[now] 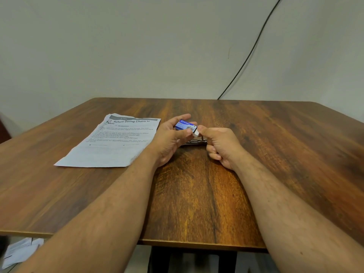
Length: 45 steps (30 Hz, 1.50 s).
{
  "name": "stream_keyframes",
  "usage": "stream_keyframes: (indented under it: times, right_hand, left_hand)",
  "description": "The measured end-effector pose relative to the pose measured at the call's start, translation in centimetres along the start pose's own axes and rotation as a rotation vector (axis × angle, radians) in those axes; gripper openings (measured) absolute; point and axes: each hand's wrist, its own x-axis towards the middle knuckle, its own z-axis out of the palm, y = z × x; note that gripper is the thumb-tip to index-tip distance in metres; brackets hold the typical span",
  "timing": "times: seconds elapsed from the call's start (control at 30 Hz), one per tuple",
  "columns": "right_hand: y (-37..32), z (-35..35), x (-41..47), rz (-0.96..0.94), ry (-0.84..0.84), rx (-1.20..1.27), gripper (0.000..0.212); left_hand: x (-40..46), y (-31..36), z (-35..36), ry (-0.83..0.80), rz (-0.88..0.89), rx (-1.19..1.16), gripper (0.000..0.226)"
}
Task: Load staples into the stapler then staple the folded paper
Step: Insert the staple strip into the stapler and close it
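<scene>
Head view: left hand grips box; right hand pinches tray. Risk: hard pull spills staples onto table, stapler.

paper on table, left of staple box, stapler beneath

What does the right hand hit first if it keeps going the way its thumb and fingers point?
The right hand points left, pinching the inner tray of the staple box held by the left hand. It probably meets that box first.
</scene>
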Motion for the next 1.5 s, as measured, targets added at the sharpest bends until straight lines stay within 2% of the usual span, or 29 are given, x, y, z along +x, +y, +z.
stream_keyframes:
  times: [0.17, 0.53, 0.63, 0.77, 1.27, 1.37, 1.5]
  right_hand:
    - [-0.1, -0.1, -0.3, -0.021, -0.026, 0.010, 0.031]
    - [-0.3, 0.3, -0.9, -0.074, -0.022, -0.037, 0.031]
    - [-0.4, 0.1, -0.8, -0.045, 0.003, -0.067, 0.029]
    - [-0.3, -0.1, -0.6, -0.007, -0.016, -0.050, 0.016]
    - [-0.5, 0.1, -0.9, -0.017, 0.011, -0.064, 0.012]
    - [-0.8, 0.1, -1.0, -0.018, 0.064, 0.040, 0.008]
    - [-1.1, -0.1, -1.0, -0.009, 0.160, 0.215, 0.025]
  left_hand:
    - [-0.1, 0.1, 0.0, 0.013, -0.013, 0.000, 0.041]
    - [-0.2, 0.3, 0.0, -0.010, -0.058, -0.004, 0.040]
    - [0.0, 0.2, 0.0, 0.017, -0.055, -0.012, 0.040]
    - [0.2, 0.0, -0.1, 0.021, -0.061, -0.010, 0.039]
    - [0.1, 0.0, -0.1, 0.007, -0.053, -0.007, 0.043]
    - [0.3, -0.1, 0.0, 0.114, 0.063, 0.078, 0.042]
    - [0.8, -0.2, -0.5, 0.345, 0.156, 0.155, 0.041]
